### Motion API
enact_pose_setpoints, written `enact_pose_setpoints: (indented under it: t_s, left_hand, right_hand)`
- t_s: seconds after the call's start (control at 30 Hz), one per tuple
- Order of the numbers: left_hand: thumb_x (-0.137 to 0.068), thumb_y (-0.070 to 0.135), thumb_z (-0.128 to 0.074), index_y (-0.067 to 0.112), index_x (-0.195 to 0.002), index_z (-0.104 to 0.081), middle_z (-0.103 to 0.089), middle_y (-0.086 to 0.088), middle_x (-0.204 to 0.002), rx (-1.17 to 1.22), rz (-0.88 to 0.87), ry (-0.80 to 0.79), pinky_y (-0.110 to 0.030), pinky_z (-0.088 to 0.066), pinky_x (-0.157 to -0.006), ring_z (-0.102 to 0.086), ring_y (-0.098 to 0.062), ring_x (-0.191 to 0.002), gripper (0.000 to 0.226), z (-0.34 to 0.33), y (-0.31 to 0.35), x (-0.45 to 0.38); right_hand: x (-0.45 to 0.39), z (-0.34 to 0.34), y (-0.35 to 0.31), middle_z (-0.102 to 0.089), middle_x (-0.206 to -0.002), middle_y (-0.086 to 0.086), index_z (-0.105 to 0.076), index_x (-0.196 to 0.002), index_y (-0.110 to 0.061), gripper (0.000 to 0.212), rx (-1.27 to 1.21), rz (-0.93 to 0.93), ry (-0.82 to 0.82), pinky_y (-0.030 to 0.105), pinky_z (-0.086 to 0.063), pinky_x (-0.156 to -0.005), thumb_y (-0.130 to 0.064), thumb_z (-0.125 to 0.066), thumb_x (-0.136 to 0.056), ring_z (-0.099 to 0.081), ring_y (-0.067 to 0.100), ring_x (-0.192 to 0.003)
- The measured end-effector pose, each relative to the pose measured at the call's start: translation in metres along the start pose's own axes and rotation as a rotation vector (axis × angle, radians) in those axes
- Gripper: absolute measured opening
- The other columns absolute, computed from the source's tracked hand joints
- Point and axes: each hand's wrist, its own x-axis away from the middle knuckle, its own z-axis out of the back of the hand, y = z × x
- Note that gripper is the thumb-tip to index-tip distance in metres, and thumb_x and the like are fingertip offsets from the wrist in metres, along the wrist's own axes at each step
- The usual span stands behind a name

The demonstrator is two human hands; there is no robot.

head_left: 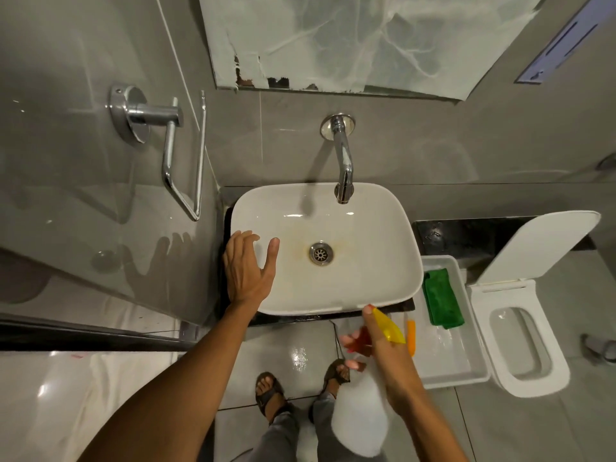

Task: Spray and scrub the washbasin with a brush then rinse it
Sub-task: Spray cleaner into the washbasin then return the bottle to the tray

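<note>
A white washbasin [366,261] sits on a dark counter, with yellowish stains around its metal drain [320,253]. A chrome tap [343,168] comes out of the wall above it. My left hand [248,270] rests open on the basin's left rim, fingers spread. My right hand [383,358] holds a white spray bottle [361,418] with a yellow nozzle [388,328] and red trigger, just below the basin's front right edge. An orange handle [411,336], perhaps the brush, shows behind the bottle at the tray's edge.
A white tray [466,371] to the right of the basin holds a green cloth [441,300]. A toilet [520,341] with its lid up stands further right. A chrome rail [180,155] is mounted on the left wall. My sandalled feet [270,391] stand on the tiled floor.
</note>
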Motion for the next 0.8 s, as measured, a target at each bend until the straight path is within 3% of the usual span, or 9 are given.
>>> enact_pose_setpoints:
  t_s: [0.07, 0.17, 0.23, 0.3, 0.37, 0.43, 0.53, 0.67, 0.8]
  left_hand:
    - [-0.103, 0.067, -0.044, 0.011, -0.126, -0.068, -0.066, -0.008, -0.142, 0.001, 0.008, -0.002, -0.05, -0.039, -0.123, -0.05, -0.032, -0.147, 0.065, 0.001, 0.0, 0.0]
    - [-0.105, 0.066, -0.043, 0.008, -0.125, -0.068, -0.066, -0.011, -0.14, 0.034, 0.008, 0.015, -0.051, -0.044, -0.12, -0.053, -0.034, -0.143, 0.066, 0.002, 0.001, 0.001]
    - [-0.106, 0.063, -0.044, 0.008, -0.126, -0.067, -0.066, -0.012, -0.139, 0.058, 0.027, 0.033, -0.052, -0.046, -0.117, -0.054, -0.034, -0.141, 0.064, 0.003, 0.003, 0.001]
    - [-0.107, 0.06, -0.045, 0.006, -0.128, -0.066, -0.065, -0.014, -0.139, 0.073, 0.047, 0.043, -0.052, -0.047, -0.116, -0.055, -0.034, -0.139, 0.062, 0.003, 0.006, 0.002]
    - [-0.108, 0.055, -0.047, 0.004, -0.128, -0.066, -0.067, -0.015, -0.136, 0.072, 0.037, 0.059, -0.051, -0.049, -0.114, -0.058, -0.034, -0.135, 0.058, 0.003, 0.008, 0.002]
    - [-0.109, 0.049, -0.051, 0.002, -0.124, -0.067, -0.069, -0.017, -0.13, 0.069, 0.009, 0.088, -0.052, -0.052, -0.109, -0.061, -0.036, -0.128, 0.052, 0.002, 0.008, 0.003]
    - [-0.108, 0.048, -0.052, 0.003, -0.121, -0.066, -0.068, -0.017, -0.127, 0.074, 0.01, 0.098, -0.053, -0.053, -0.105, -0.063, -0.035, -0.121, 0.049, 0.002, 0.011, 0.002]
    - [-0.105, 0.057, -0.048, 0.006, -0.132, -0.062, -0.063, -0.016, -0.141, -0.039, -0.036, 0.009, -0.054, -0.048, -0.116, -0.057, -0.036, -0.134, 0.059, 0.0, 0.017, 0.006]
    - [-0.103, 0.061, -0.048, 0.008, -0.137, -0.06, -0.06, -0.015, -0.15, -0.071, -0.119, -0.039, -0.052, -0.034, -0.127, -0.048, -0.037, -0.15, 0.065, -0.018, 0.049, 0.015]
  right_hand:
    - [0.006, -0.021, 0.003, -0.06, -0.074, 0.014, -0.073, -0.092, -0.024, 0.04, 0.039, -0.029, -0.083, 0.036, -0.058, -0.055, -0.063, -0.069, -0.092, -0.079, 0.036, -0.083]
    - [0.006, -0.049, 0.003, -0.077, -0.083, 0.013, -0.076, -0.094, -0.034, 0.031, 0.06, -0.022, -0.142, 0.046, -0.067, -0.069, -0.063, -0.063, -0.096, -0.079, 0.039, -0.093]
    - [0.004, -0.065, -0.001, -0.072, -0.071, 0.01, -0.076, -0.097, -0.038, 0.027, 0.056, 0.007, -0.12, 0.041, -0.064, -0.069, -0.062, -0.063, -0.096, -0.078, 0.039, -0.086]
    - [-0.002, -0.074, -0.01, -0.068, -0.066, 0.007, -0.075, -0.101, -0.035, 0.029, 0.025, 0.03, -0.087, 0.045, -0.063, -0.067, -0.059, -0.06, -0.098, -0.076, 0.035, -0.081]
    - [-0.008, -0.08, -0.02, -0.079, -0.076, 0.008, -0.072, -0.097, -0.029, 0.038, 0.055, 0.068, -0.107, 0.05, -0.067, -0.071, -0.063, -0.054, -0.1, -0.075, 0.024, -0.079]
    - [-0.015, -0.077, -0.031, -0.08, -0.078, 0.011, -0.072, -0.096, -0.029, 0.04, 0.057, 0.106, -0.112, 0.042, -0.067, -0.064, -0.064, -0.054, -0.1, -0.075, 0.023, -0.074]
    - [-0.024, -0.059, -0.045, -0.077, -0.08, 0.003, -0.074, -0.081, -0.032, 0.04, -0.016, 0.106, -0.107, 0.041, -0.067, -0.066, -0.063, -0.056, -0.099, -0.08, 0.026, -0.094]
    - [-0.036, -0.011, -0.049, -0.084, -0.102, 0.004, -0.073, -0.118, -0.015, 0.053, -0.089, 0.122, -0.08, 0.038, -0.068, -0.07, -0.062, -0.056, -0.101, -0.079, 0.024, -0.106]
    - [-0.055, 0.057, -0.042, -0.083, -0.108, 0.009, -0.071, -0.122, -0.004, 0.062, -0.138, 0.134, 0.023, 0.039, -0.068, -0.074, -0.06, -0.059, -0.1, -0.079, 0.026, -0.106]
